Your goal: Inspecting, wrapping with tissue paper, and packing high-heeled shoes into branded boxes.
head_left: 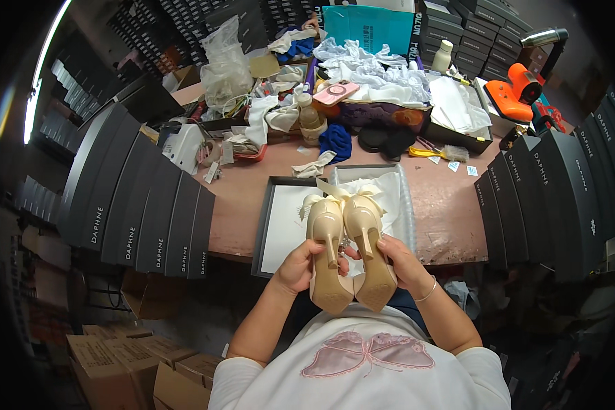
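Observation:
A pair of beige patent high-heeled shoes is held up side by side in front of me, tan soles toward me and heels up, with cream ribbon bows at the ankle. My left hand (299, 266) is closed around the left high-heeled shoe (326, 229), thumb near its heel. My right hand (400, 260) grips the right high-heeled shoe (363, 217) the same way; a thin bracelet circles that wrist. Some fingers are hidden behind the soles. Beyond the shoes lies an open shoebox (280, 236), with white tissue paper (389, 188) in its right part.
Stacks of dark shoeboxes (126, 198) stand at the left and more shoeboxes (547, 191) at the right of the pinkish table (451, 225). Toward the back are a bottle (309, 119), blue cloth (335, 142), a yellow-handled brush (451, 152), a pink phone (336, 92) and an orange tape dispenser (512, 96).

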### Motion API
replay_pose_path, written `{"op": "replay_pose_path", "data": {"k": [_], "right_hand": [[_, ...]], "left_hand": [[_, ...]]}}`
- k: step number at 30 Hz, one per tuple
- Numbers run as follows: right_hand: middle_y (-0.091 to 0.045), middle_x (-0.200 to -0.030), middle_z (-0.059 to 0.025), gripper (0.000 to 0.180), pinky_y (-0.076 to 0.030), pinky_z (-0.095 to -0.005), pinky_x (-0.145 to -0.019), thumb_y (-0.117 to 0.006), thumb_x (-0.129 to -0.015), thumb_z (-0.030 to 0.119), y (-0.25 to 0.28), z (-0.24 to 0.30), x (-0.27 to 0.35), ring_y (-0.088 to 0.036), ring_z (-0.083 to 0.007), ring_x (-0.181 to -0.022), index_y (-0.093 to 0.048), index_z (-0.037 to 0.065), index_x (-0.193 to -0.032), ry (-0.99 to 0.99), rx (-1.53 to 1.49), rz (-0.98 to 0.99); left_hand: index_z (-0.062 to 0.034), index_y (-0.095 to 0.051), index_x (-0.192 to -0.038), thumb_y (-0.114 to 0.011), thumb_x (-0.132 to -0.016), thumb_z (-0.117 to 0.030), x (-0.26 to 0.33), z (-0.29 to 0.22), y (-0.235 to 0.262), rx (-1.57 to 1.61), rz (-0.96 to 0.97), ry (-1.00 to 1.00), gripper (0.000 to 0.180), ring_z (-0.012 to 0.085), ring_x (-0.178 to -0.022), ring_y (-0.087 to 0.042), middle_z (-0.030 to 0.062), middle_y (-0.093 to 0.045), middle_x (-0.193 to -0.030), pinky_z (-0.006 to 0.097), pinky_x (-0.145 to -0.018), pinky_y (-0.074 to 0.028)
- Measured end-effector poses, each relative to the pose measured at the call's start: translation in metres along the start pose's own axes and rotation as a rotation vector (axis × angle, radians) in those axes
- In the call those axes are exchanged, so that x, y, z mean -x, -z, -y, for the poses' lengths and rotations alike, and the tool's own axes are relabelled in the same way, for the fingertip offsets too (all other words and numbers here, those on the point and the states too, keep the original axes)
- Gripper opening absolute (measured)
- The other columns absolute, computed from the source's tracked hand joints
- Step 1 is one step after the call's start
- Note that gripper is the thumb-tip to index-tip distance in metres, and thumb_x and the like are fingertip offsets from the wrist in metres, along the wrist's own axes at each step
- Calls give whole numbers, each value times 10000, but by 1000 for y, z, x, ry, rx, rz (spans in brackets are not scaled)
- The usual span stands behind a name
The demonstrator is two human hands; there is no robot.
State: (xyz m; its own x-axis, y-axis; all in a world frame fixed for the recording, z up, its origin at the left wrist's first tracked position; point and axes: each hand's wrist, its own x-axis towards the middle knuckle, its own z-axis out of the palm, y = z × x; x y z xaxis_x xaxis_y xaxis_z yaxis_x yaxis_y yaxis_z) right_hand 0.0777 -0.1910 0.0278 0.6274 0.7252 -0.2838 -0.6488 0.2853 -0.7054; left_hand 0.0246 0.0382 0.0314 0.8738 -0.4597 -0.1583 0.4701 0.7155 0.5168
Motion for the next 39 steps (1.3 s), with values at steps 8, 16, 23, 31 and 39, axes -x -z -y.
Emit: {"op": "replay_pose_path", "data": {"k": [8,16,23,31,39], "right_hand": [[-590,-1113,-54,368,-490,-251,-806,-582,-938,165,-11,10,10,-564,-83,-954,-507,-16,-1249,171,424,55],[-621,-1000,-118,356,-513,-334,-798,-680,-750,28,-45,26,10,-619,-271,-882,-641,69,-1102,959,1403,61],[-577,-1103,-94,463,-415,-431,-978,-644,-728,26,-37,-6,6,-539,-299,-1103,-605,99,-1183,974,1671,156],[-597,-1027,-68,420,-438,-363,-757,-699,-725,140,-19,-3,-28,-571,-235,-907,-574,65,-1118,851,1711,-98],[-567,-952,-131,389,-501,-362,-691,-761,-725,169,-21,-21,-30,-598,-287,-805,-594,45,-1054,481,1337,-119]], "left_hand": [[42,-510,-1185,-437,-858,-203,7,-27,-2,-414,-28,-34,415,214,-878,-639,170,-631,-1057,331,-786,-532],[1,-438,-1276,-481,-940,-375,-18,-45,26,-769,-350,-112,506,243,-1098,-543,145,-542,-1209,366,-939,-436],[-66,-366,-1382,-317,-1011,-476,-9,60,15,537,-60,-4,555,245,-1130,-568,134,-531,-1274,386,-992,-455],[-83,-302,-1415,-251,-974,-599,-12,75,-29,178,-453,-220,681,248,-1250,-452,122,-445,-1350,389,-1054,-372],[-143,-245,-1374,-281,-1000,-542,-7,115,-16,47,-549,-342,548,220,-1248,-407,109,-377,-1356,383,-1056,-348]]}}
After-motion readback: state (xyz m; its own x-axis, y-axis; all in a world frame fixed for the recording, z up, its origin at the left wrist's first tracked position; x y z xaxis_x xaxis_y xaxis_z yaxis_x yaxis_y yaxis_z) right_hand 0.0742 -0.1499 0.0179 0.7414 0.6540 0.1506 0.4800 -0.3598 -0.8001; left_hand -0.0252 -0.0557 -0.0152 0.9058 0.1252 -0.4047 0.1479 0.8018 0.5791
